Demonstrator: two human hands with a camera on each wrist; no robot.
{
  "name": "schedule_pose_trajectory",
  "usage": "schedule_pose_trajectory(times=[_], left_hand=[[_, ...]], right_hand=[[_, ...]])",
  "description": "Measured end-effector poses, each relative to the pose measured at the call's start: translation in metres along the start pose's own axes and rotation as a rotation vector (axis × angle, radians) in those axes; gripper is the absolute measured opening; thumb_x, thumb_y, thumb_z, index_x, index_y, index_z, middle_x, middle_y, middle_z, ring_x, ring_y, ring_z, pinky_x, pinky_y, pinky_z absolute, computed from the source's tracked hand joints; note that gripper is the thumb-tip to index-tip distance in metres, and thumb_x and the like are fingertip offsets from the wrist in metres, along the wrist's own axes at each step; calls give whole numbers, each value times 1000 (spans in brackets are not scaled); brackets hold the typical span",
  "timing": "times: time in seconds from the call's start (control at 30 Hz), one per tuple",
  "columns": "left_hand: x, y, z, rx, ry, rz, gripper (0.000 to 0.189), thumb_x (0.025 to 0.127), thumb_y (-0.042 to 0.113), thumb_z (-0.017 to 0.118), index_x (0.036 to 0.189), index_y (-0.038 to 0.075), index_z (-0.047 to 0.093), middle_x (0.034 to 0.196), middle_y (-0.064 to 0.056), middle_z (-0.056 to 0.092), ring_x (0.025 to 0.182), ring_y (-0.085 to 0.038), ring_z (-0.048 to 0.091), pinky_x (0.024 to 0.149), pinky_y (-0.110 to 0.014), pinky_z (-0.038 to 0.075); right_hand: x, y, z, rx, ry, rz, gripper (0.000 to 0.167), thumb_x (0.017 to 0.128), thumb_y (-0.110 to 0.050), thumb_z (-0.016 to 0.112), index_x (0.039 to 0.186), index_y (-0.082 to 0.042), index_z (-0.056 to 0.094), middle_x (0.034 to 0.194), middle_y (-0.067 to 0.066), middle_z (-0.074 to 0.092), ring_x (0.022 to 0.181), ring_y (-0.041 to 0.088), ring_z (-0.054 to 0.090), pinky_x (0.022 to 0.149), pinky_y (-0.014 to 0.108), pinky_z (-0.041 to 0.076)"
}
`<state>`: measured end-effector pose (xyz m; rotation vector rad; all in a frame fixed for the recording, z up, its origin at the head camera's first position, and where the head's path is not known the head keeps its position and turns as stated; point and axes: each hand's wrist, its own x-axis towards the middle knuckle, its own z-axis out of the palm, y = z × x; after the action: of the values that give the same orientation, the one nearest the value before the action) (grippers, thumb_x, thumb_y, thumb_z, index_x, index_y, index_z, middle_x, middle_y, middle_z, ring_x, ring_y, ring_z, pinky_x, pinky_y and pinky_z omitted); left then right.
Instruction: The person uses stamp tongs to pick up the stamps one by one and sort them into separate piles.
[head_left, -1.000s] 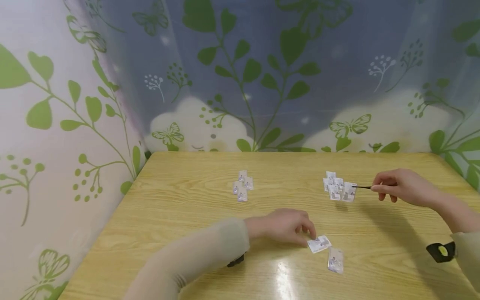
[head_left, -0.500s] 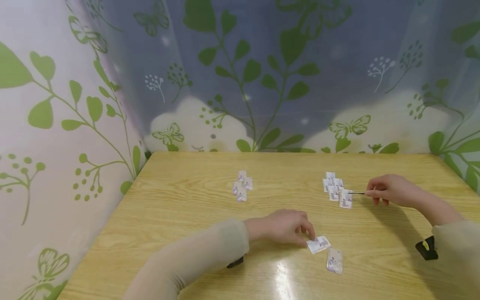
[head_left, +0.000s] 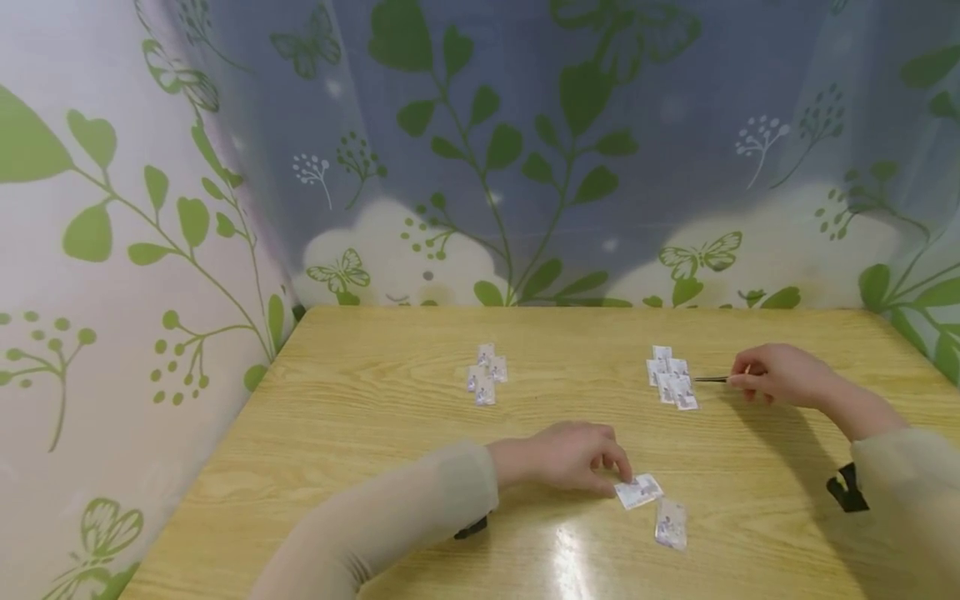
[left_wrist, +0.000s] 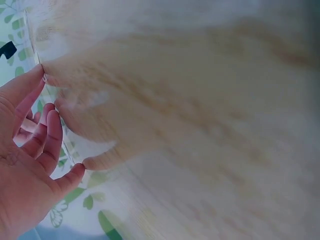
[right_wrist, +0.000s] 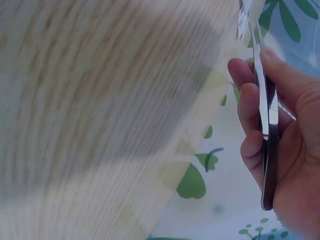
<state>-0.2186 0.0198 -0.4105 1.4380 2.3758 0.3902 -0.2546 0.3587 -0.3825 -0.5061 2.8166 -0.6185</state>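
Observation:
My right hand [head_left: 783, 377] holds a pair of tweezers [right_wrist: 270, 145]; their tips stand apart in the right wrist view. In the head view the tips end just right of a cluster of small, overlapping white printed cards [head_left: 663, 371]. The lowest card [head_left: 684, 395] of that cluster lies over its neighbours. My left hand [head_left: 570, 454] rests on the table with bent fingers, fingertips at the left edge of a single card [head_left: 639, 492]. Whether they pinch it is hidden; the left wrist view shows thumb and index finger well apart on the tabletop.
A similar card [head_left: 671, 523] lies just below the one near my left hand. Another overlapping cluster of cards [head_left: 486, 375] sits farther left. The wooden table [head_left: 337, 400] meets a leaf-patterned backdrop [head_left: 480, 167] at its back and left edges.
The card that the tweezers held dipped toward me, then went left onto the right cluster. It now lies there with the tweezers apart from it. The left hand stays put.

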Motion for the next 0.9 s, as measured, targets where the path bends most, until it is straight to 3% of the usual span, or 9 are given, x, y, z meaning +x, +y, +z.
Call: schedule_pose_trajectory(times=[0.2, 0.4, 0.63, 0.9], left_hand=[[0, 0, -1, -6, 1, -9, 25, 87, 27, 73, 112, 26, 71, 95, 12, 55, 82, 1, 49, 68, -13, 39], [0, 0, -1, -7, 4, -6, 24, 88, 27, 73, 112, 27, 71, 95, 12, 55, 81, 1, 49, 68, -13, 39], [1, -1, -1, -3, 3, 3, 24, 88, 28, 73, 111, 27, 71, 95, 12, 55, 82, 1, 49, 68, -13, 38], [2, -2, 1, -7, 0, 0, 23, 88, 27, 73, 111, 26, 71, 95, 12, 56, 81, 1, 49, 68, -13, 39]], right_hand=[[-15, -2, -2, -25, 31, 30, 16, 98, -21, 59, 89, -8, 64, 68, -4, 58, 55, 16, 50, 51, 30, 39], [-34, -13, 9, 12, 33, -9, 16, 99, -22, 57, 90, -10, 63, 66, -7, 58, 50, 10, 45, 49, 28, 39], [-55, -36, 31, 109, -61, -93, 14, 99, -24, 57, 91, -14, 63, 64, -10, 57, 44, 4, 39, 44, 27, 41], [-60, -56, 56, 163, -137, -193, 11, 97, -26, 61, 87, -20, 64, 59, -13, 53, 48, -1, 39, 45, 23, 35]])
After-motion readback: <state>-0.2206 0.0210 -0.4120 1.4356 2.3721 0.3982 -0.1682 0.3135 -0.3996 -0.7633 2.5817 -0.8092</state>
